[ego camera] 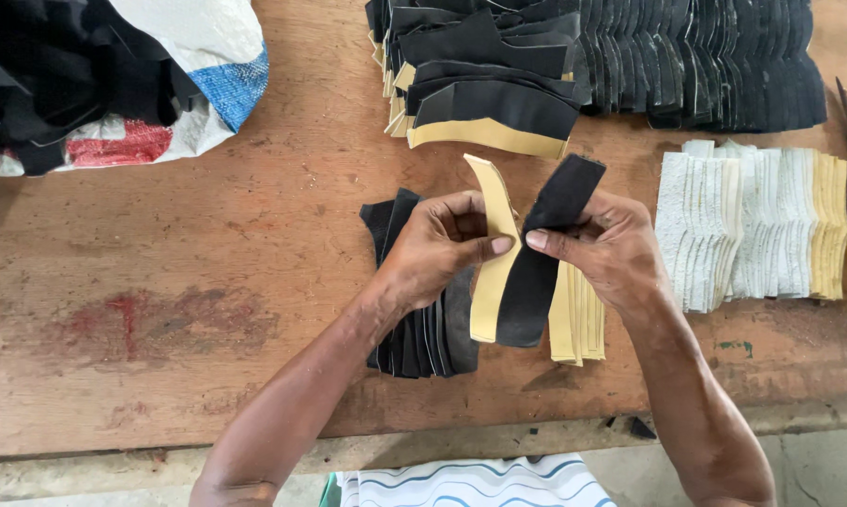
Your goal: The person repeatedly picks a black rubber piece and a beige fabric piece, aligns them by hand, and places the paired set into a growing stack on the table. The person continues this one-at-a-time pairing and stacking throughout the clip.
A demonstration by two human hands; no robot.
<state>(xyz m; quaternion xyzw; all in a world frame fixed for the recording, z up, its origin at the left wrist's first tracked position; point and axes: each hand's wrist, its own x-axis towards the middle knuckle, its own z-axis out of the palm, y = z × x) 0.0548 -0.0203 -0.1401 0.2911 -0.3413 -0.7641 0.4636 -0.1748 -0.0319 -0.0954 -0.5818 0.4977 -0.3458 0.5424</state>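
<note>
At ten o'clock, a woven sack (207, 56) stuffed with black scraps on the wooden counter (160, 282). Below centre, a black stack (423, 329) under the left hand (437, 249), fingers closed on a tan strip (494, 263). Just beside it, right hand (606, 249) pinching a black strip (541, 253), thumbs nearly touching. At five o'clock of these, tan pieces (578, 324). At three o'clock, white pieces (752, 225); at twelve, large black piles (630, 56).
</note>
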